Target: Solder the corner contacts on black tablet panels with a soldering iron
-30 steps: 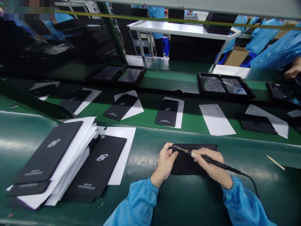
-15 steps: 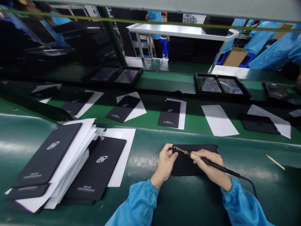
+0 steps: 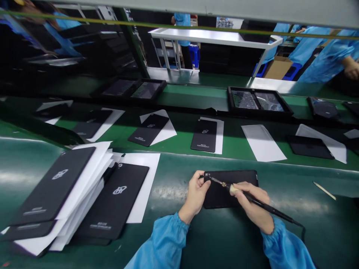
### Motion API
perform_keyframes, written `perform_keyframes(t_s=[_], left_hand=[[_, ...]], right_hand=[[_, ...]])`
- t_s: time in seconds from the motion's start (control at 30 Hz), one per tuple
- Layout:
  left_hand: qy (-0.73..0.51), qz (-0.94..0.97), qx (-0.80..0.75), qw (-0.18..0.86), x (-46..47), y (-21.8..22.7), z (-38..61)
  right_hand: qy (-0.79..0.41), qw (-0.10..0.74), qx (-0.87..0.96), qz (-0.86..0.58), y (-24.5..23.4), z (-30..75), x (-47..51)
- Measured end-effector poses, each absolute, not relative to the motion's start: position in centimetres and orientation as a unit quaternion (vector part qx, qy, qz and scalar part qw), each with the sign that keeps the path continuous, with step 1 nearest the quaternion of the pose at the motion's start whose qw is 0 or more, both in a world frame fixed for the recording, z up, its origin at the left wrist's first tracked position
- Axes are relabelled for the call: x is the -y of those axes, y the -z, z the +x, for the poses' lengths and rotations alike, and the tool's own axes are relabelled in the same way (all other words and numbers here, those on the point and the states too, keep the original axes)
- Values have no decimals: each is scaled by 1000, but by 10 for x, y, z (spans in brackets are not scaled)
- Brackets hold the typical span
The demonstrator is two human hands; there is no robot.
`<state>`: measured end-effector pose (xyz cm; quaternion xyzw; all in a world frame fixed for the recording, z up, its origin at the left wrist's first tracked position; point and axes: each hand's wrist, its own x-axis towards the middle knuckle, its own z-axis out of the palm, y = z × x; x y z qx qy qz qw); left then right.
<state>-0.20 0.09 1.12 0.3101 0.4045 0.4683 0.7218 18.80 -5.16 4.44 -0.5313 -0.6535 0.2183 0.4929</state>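
Observation:
A black tablet back cover (image 3: pixel 221 194) lies on the green bench in front of me, its plain side up. My left hand (image 3: pixel 197 190) grips the cover's upper left corner, with the thumb on top and the fingers at the edge. In my right hand (image 3: pixel 254 203) is a soldering iron (image 3: pixel 259 203), held like a pen by its pale collar. The iron's tip is at the cover's top left corner, close to a small light part (image 3: pixel 207 175) there. I cannot tell whether the tip touches it. A cord trails from the iron's rear to the right.
To my left stands a leaning stack of black covers (image 3: pixel 58 179) with white sheets (image 3: pixel 140 201) between them. Ahead, a green belt carries more covers (image 3: pixel 204 135) on sheets. Black trays (image 3: pixel 259 101) stand behind. A thin stick (image 3: pixel 324 190) lies to the right. People in blue work beyond.
My right hand and the soldering iron have drawn slightly right and down. The iron's tip has shifted a little from the corner. My left hand keeps its grip on the cover.

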Motion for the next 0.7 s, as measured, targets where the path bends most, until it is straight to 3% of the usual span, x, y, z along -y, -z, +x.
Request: perform_keyframes(t_s=[0.7], left_hand=[[-469,316,-406,718,0,-14,-1]], right_hand=[[-241,514,623,-538,-27,175,54]])
